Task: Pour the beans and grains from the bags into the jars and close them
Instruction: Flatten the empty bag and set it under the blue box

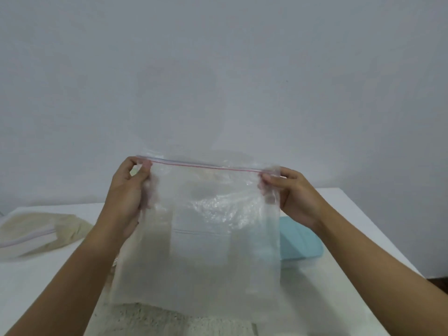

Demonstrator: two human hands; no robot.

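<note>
I hold a clear zip-lock bag (206, 238) upright above the table, its red-and-blue zip strip stretched level across the top. My left hand (128, 195) pinches the bag's top left corner. My right hand (293, 195) pinches the top right corner. The bag looks empty and hangs flat. Below its bottom edge lies a mass of white grains (174, 322); whether they sit in a jar or a bag I cannot tell. A blurry round shape shows through the plastic, too vague to name.
A white table (36, 275) stands against a pale wall. Another zip bag with beige grains (41, 232) lies at the left. A light blue lid (300, 241) rests at the right, partly behind the held bag. The table's right edge drops off near my right forearm.
</note>
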